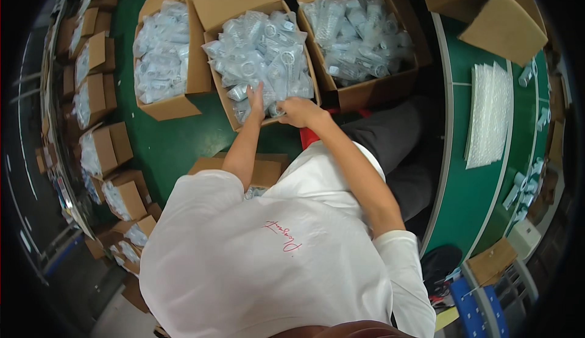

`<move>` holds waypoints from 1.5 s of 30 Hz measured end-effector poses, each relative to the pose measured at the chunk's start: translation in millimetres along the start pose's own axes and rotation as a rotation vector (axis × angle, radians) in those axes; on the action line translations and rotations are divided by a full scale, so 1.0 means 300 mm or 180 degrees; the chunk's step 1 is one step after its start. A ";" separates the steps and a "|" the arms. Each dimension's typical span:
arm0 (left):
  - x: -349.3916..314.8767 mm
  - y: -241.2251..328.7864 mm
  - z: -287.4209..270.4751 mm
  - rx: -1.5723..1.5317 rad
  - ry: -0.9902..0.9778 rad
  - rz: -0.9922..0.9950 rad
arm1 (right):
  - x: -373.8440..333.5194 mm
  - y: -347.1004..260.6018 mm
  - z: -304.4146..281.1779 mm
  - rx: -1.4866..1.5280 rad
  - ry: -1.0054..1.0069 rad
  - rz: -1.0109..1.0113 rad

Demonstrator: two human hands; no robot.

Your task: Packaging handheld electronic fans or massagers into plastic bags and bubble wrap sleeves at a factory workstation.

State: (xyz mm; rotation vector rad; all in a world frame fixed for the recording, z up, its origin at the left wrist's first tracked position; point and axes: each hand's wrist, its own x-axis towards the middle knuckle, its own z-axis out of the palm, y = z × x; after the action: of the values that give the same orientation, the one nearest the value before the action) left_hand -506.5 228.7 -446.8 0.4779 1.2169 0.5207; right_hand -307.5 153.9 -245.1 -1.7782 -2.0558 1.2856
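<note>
An open cardboard box point(220, 97) in front of me is heaped with clear plastic bags point(259, 45), each wrapping a small pale or translucent part, some with round rings. My left hand point(256, 103) is at the box's near side, fingers stretched out against the bagged parts. Just to its right, my right hand point(297, 112) is closed at the near right corner. Its curled fingertips pinch a clear plastic bag point(276, 110); the part inside it is hard to make out.
Similar filled boxes stand left point(161, 57) and right point(359, 39) on the green surface point(161, 140). More boxes point(106, 146) line the far left. At right, a green table point(460, 204) carries a stack of bubble-wrap sheets point(489, 115); an open-flapped carton point(503, 24) overhangs its far end.
</note>
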 end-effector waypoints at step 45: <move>-1.116 0.188 1.860 0.6269 -0.5658 0.5846 | -1.516 0.136 0.143 -0.0730 0.6624 0.4361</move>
State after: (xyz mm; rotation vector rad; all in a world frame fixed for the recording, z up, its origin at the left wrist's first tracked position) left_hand -65.2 31.4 -7.5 -2.8549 1.3315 0.1219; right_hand -168.6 -262.3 -112.0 -2.3589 0.2894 -0.9516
